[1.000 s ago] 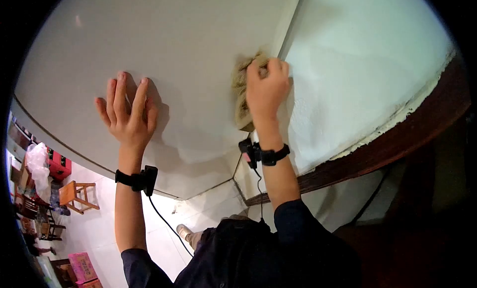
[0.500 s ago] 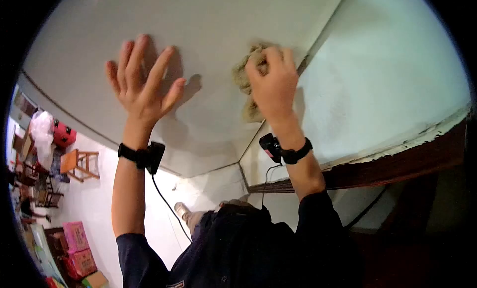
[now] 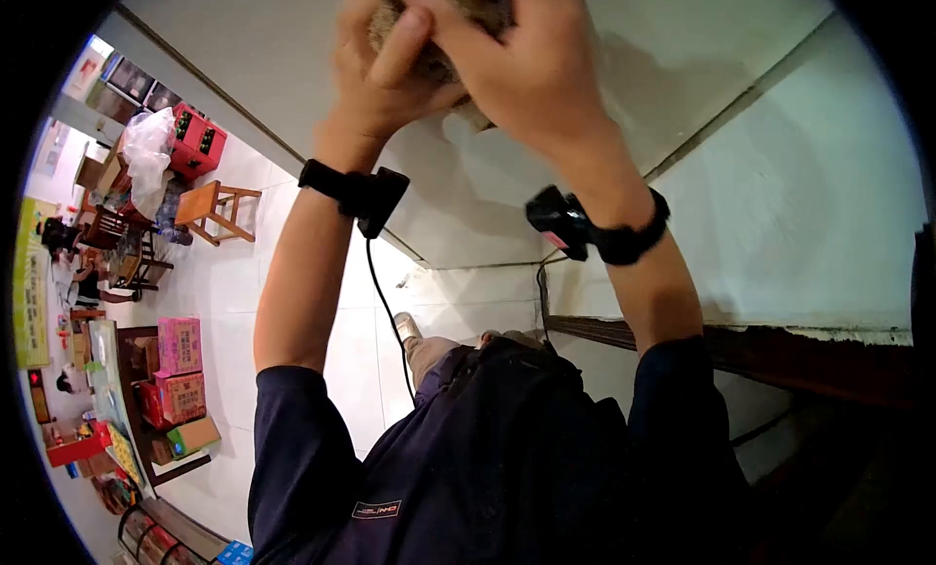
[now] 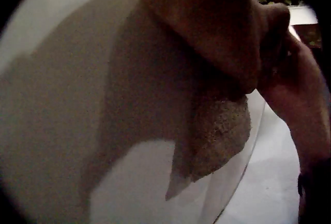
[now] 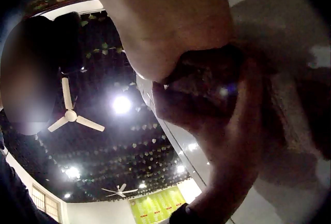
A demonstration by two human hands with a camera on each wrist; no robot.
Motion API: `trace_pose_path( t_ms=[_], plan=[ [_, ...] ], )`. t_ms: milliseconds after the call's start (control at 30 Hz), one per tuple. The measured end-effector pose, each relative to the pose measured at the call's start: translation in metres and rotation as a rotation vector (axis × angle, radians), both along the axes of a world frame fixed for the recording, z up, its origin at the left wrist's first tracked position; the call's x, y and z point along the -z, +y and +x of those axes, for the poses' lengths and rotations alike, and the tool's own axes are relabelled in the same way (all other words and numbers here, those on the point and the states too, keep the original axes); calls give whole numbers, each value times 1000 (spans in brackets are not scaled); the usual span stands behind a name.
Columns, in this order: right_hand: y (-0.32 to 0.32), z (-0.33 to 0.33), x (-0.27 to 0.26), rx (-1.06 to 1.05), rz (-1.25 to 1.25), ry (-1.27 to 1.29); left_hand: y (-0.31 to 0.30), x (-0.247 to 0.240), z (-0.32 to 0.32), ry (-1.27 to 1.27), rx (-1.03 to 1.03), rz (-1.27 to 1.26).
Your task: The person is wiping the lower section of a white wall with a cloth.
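Both hands meet around a bunched tan cloth [image 3: 468, 1] at the top of the head view, in front of a pale, glossy panel [image 3: 682, 38]. The left hand [image 3: 385, 73] curls its fingers and thumb round the cloth from the left. From the right, the right hand [image 3: 531, 63] grips it, thumb close to the left thumb. A flap of the cloth [image 4: 222, 136] hangs below a hand in the left wrist view, its shadow on the pale surface. The fingers hide much of the cloth.
A dark, rough-edged ledge [image 3: 809, 350] runs at the right. To the left stand a wooden stool [image 3: 216, 212], a red crate [image 3: 198, 141] and stacked boxes [image 3: 181, 370] on the tiled floor. A black cable [image 3: 382, 307] hangs from the left wrist camera.
The left hand has left its spread pose on the panel and moved right to the cloth. The right hand and cloth have moved up and off their earlier place near the seam.
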State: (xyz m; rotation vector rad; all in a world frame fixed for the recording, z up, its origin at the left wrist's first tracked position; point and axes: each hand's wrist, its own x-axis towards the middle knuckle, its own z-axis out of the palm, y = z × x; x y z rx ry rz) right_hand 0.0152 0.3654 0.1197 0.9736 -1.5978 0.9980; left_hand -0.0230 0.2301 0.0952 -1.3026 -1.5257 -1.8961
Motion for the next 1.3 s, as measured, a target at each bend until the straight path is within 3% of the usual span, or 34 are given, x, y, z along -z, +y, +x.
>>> trace_pose_path(
  t_ms=[67,100,167,200,267,300,333,400,467,533,567,633,667,700,767,800,900,933,1000,1133,1300],
  plan=[
    [9,10,-1,62,114,-121,-19,-3,-27,451,-339,-283],
    [15,16,7,114,95,-41,-17,2,-33,449,-340,-285],
    [25,25,32,92,-74,17,-10,21,-37,1061,-1027,-153],
    [26,27,52,20,-227,-2,-15,24,-42,1060,-1035,-158],
    [16,49,89,-234,-684,-201,-31,29,-49,680,-645,-219],
    [13,57,101,-265,-699,-284,-19,24,-37,1028,-976,-267],
    [10,63,114,-292,-715,-365,-19,24,-33,1029,-975,-275],
    [2,71,152,-182,-514,-468,-17,23,-27,902,-887,-222],
    [-19,78,164,-323,-241,-940,-16,21,-26,875,-884,-221],
    [-32,64,181,-771,-152,-1478,-17,22,-25,815,-889,-228],
    [-32,63,184,-767,-160,-1474,-19,23,-31,848,-886,-248],
    [-32,58,184,-1068,-307,-1646,-19,25,-46,956,-849,-178],
    [-36,55,188,-1073,-304,-1644,-22,28,-52,1053,-812,-114],
    [-42,53,195,-1208,-410,-1611,-22,26,-44,1052,-813,-119],
    [-55,51,205,-1434,-501,-1576,-19,23,-23,835,-948,-309],
    [-63,54,204,-1434,-500,-1578,-20,24,-22,834,-949,-309],
    [-77,59,203,-1499,-833,-1669,-15,25,-30,830,-954,-271],
    [-80,58,200,-1428,-943,-1681,-10,26,-33,852,-943,-176],
    [-76,52,193,-1369,-961,-1676,-7,23,-36,877,-936,-75],
    [-78,50,190,-1422,-905,-1646,-8,17,-28,902,-1024,-132],
    [-79,51,178,-1431,-1006,-1558,-3,17,-31,923,-1019,-63]
  ],
)
